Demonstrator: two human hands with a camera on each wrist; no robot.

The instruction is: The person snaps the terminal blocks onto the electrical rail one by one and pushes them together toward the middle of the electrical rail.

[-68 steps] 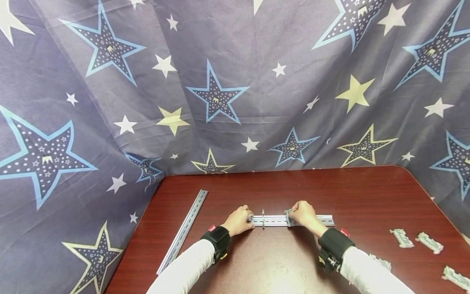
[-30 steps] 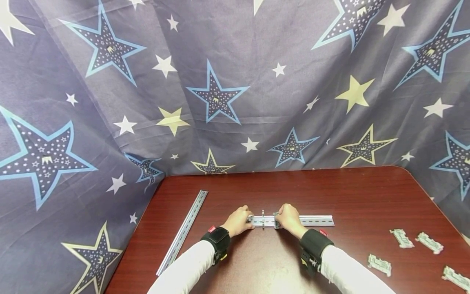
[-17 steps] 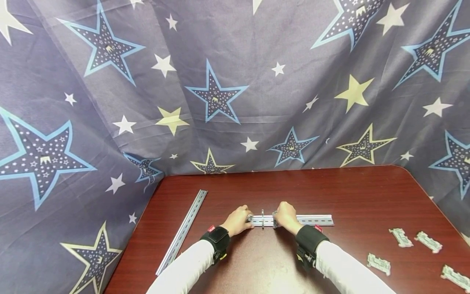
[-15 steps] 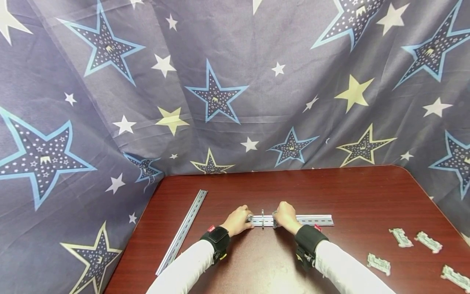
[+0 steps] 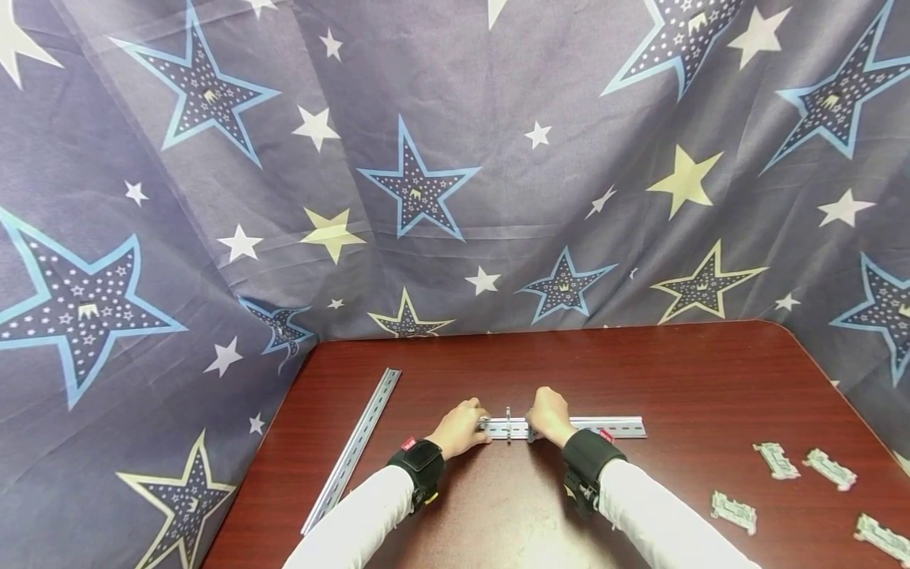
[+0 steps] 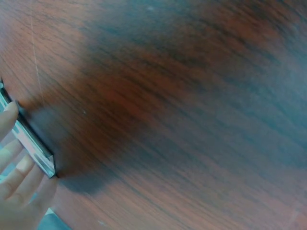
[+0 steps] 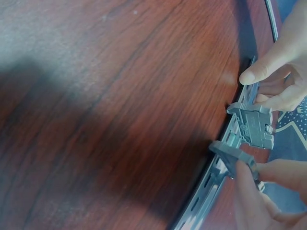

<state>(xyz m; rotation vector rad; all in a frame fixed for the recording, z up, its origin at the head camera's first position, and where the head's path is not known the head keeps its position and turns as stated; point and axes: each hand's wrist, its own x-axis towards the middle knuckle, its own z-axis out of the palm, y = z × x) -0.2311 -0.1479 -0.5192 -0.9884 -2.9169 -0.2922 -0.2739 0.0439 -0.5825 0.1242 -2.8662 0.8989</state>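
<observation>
A slotted metal DIN rail (image 5: 610, 427) lies crosswise on the table. My left hand (image 5: 458, 427) grips its left end, thumb on the near edge and fingers over the far side, as the left wrist view shows on the rail (image 6: 33, 144). One grey terminal block (image 7: 254, 125) stands upright across the rail, just right of that hand. My right hand (image 5: 551, 416) pinches a second grey terminal block (image 7: 233, 157) between thumb and fingers. This block is tilted over the rail, a small gap from the first; in the head view the right hand mostly hides it.
A longer DIN rail (image 5: 353, 450) lies slanted at the table's left. Several loose pale terminal blocks (image 5: 776, 461) are scattered at the right, one terminal block (image 5: 735, 512) nearer the right forearm. A star-patterned cloth (image 5: 455, 158) hangs behind the dark red table (image 5: 569, 363).
My right hand has slid left along the rail with its terminal block, closer to the standing one, and its wrist has turned slightly. The left hand and the rail have stayed put.
</observation>
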